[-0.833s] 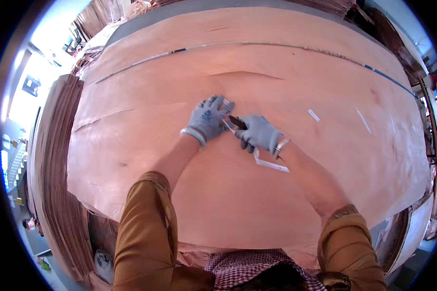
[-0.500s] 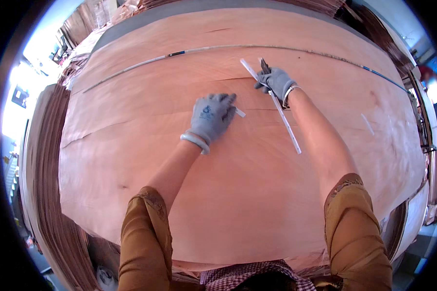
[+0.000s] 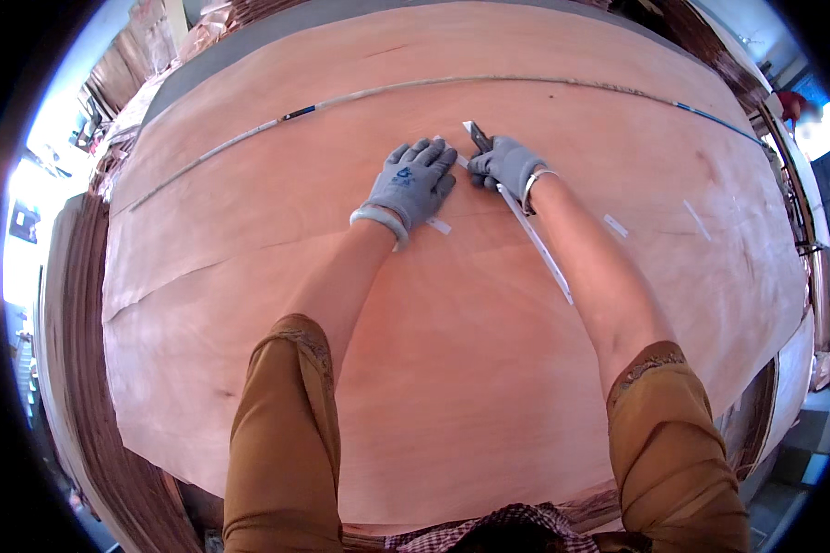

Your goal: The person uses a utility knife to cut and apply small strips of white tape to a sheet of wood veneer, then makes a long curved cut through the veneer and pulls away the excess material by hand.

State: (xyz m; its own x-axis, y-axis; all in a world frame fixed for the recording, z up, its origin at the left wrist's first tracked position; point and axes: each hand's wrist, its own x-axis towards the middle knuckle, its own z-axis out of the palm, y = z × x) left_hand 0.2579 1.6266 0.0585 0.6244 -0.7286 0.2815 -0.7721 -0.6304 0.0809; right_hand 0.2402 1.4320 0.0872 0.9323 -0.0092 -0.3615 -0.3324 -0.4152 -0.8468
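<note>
My gloved left hand lies flat on a broad reddish-brown wood veneer sheet, fingers stretched out. A short white tape piece sticks to the sheet beside its wrist. Close on its right, my gloved right hand is closed around a dark, flat, knife-like tool with a white bit at its tip. From the same hand a long narrow white tape strip trails toward me, under the forearm's left side. Part of the strip is hidden by the fingers. A crack line runs across the sheet near both hands.
A long thin rod with blue bands lies across the sheet's far part. More white tape pieces are on the right. Stacked veneer stands at the left edge. A person in red is at the far right.
My left hand has moved slightly up and right and now lies flat. My right hand has come left and nearer to it, bringing the tool and tape strip along.
</note>
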